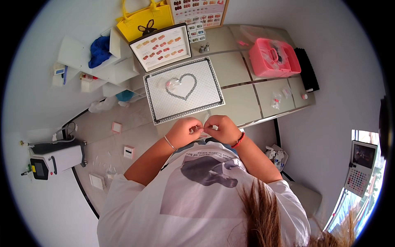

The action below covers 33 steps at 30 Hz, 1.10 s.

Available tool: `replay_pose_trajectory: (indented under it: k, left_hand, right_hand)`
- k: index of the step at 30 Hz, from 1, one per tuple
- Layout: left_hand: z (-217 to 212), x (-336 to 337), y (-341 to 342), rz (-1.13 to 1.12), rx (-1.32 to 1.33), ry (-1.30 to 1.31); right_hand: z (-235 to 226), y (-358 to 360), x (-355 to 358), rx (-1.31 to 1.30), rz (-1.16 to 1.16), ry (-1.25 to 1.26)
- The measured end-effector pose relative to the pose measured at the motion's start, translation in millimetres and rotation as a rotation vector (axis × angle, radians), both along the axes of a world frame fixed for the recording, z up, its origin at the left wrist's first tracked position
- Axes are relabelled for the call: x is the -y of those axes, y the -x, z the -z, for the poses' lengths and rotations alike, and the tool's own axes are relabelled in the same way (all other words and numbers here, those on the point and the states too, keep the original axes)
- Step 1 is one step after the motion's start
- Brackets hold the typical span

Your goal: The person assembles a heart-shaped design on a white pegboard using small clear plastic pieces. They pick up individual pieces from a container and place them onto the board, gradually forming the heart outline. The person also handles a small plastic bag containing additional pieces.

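In front of my body, just off the table's near edge, both hands meet at the fingertips. My left hand (184,131) is closed in a pinch, its thumb and fingers pressed together. Facing it, my right hand (223,129) pinches at the same spot. A small pale, see-through bit (206,118) shows between the hands, but its kind is too small to tell. Beyond them lies a white mat (164,108) with a black lace border and heart. On this mat rests a small clear plastic bag (174,84) with something pinkish inside.
A framed board of colour samples (161,49) and a yellow bag (145,21) stand at the back. At the right are a pink case (269,72), small clear packets (276,100) and a black mat (307,70). A filled waste bin (276,157) stands below.
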<state>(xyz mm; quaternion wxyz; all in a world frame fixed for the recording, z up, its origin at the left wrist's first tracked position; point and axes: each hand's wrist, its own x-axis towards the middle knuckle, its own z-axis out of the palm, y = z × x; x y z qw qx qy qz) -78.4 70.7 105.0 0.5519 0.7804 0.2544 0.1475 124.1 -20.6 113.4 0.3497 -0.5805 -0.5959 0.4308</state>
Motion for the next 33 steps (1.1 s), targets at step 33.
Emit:
replay_pose_trajectory:
  k: [33]
  left_hand:
    - [22,76,72,-0.441,-0.105,0.282]
  right_hand:
    - [56,-57,51,-0.228,0.171,0.150]
